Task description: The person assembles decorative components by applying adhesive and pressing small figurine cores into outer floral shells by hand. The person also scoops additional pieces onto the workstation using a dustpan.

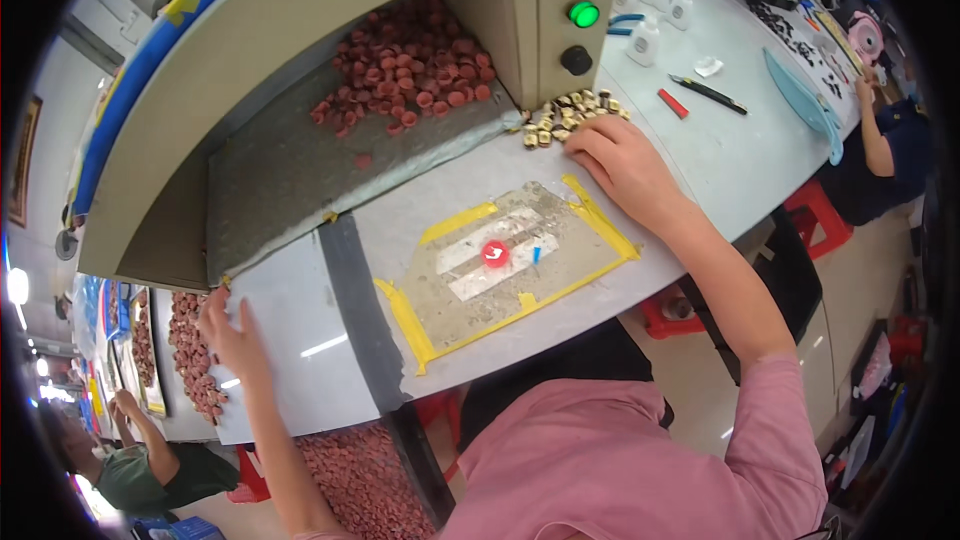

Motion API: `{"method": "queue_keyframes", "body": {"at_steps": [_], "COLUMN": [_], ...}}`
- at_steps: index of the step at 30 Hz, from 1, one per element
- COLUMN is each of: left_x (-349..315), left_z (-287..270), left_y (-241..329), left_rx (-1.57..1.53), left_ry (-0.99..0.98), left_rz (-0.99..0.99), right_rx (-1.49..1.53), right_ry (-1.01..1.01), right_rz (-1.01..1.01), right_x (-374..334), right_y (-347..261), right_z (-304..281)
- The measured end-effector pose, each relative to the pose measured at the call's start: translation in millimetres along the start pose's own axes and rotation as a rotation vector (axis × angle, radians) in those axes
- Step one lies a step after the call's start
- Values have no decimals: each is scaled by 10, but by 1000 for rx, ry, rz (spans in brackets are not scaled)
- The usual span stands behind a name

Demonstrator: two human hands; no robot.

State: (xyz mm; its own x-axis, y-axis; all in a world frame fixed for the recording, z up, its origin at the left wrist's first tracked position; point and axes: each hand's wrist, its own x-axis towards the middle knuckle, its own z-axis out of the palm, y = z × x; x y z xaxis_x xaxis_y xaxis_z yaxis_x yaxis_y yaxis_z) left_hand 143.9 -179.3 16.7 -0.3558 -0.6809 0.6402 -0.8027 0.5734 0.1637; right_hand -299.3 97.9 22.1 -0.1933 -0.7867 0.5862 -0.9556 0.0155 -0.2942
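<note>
Inside the machine (250, 50) beside right hand (628, 168) and gold pieces (558, 122), reddish cups (410, 70).

The pink shirt (610, 460) is creased, its right sleeve (775, 420) short and loose. Black cloth (565, 372) shows beyond the shirt. Left hand (235, 337) and right hand (622, 162) are bare.

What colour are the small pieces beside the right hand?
The pieces are pale gold with dark brown, best seen in the head view.
</note>
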Motion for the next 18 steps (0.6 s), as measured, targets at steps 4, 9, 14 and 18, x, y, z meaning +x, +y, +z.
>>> {"method": "queue_keyframes", "body": {"at_steps": [4, 9, 14, 18], "left_x": [268, 643, 865, 692], "left_z": [222, 969, 1385, 920], "left_y": [1152, 2087, 2235, 2244], "left_rx": [-372, -502, -394, -574], "left_ry": [-239, -188, -163, -250], "left_rz": [151, 296, 380, 179], "right_rx": [54, 277, 380, 228], "right_ry": [-134, -298, -254, -174], "right_rz": [125, 325, 389, 199], "right_x": [-123, -176, -199, -231], "right_y": [-164, -362, -359, -249], "right_z": [-77, -264, -262, -206]}}
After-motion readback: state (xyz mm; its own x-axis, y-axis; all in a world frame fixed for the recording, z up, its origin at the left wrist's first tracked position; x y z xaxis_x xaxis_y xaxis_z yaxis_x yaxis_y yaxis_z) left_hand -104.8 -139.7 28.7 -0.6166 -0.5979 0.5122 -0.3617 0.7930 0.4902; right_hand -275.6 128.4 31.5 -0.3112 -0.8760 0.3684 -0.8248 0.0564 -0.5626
